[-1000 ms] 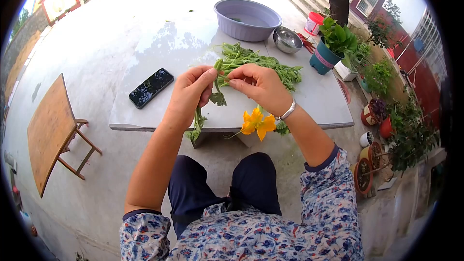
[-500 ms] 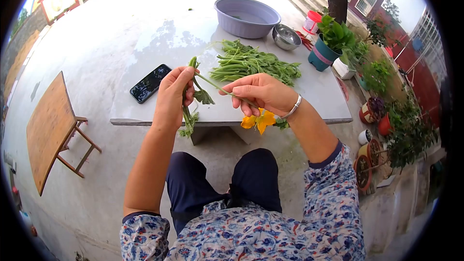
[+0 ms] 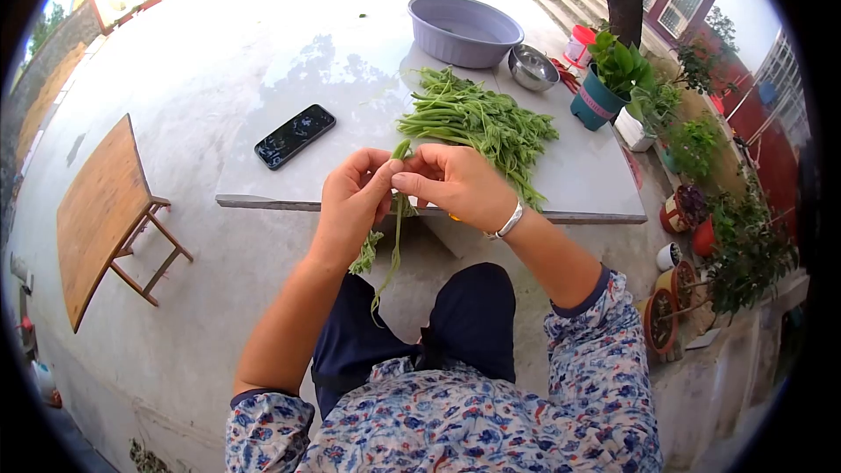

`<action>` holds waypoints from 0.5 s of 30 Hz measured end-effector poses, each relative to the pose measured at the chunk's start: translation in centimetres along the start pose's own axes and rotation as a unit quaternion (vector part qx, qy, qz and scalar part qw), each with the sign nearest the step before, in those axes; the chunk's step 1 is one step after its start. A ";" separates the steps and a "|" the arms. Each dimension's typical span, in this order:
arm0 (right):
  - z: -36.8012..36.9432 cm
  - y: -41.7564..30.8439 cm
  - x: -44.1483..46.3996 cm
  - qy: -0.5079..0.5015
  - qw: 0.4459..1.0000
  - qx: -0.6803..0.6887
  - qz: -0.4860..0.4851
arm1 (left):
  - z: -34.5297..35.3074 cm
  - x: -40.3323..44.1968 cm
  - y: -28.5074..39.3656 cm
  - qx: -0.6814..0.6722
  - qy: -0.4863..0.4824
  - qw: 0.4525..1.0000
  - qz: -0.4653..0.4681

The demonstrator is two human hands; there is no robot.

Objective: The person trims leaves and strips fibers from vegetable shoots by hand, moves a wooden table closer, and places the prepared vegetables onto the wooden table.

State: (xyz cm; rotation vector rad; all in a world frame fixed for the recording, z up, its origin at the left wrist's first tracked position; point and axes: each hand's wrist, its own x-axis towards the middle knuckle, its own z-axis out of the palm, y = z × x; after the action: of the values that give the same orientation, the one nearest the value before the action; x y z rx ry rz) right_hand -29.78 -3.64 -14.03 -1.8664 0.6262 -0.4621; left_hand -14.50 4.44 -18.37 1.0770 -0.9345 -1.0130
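Observation:
My left hand is closed on a green stem, whose tip sticks up above the fingers. Leaves hang below that hand. Fingertips of my right hand pinch at the same stem, touching my left hand. A thin peeled strand dangles beneath both hands over my lap. Behind my right hand lies a heap of leafy green stems on the pale table. A bit of the yellow flower shows just under my right hand, mostly hidden.
A black phone lies on the table's left part. Toward the back stand a purple-grey basin, a steel bowl and a potted plant. A wooden folding table stands at the left; flowerpots line the right.
My right hand drew a strand away from the stem, then came back to my left hand. The strand now hangs down. The flower is now mostly hidden, and the view has shifted slightly.

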 end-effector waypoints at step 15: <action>-0.9 1.5 -2.9 -0.148 0.972 0.183 0.025 | -2.3 -3.4 0.7 -0.125 -0.147 0.968 -0.162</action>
State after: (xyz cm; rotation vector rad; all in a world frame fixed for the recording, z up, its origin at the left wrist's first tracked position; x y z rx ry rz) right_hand -32.88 -2.91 -15.17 -1.5241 0.3570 -0.2391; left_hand -13.08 8.33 -18.54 0.8962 -0.8492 -1.5517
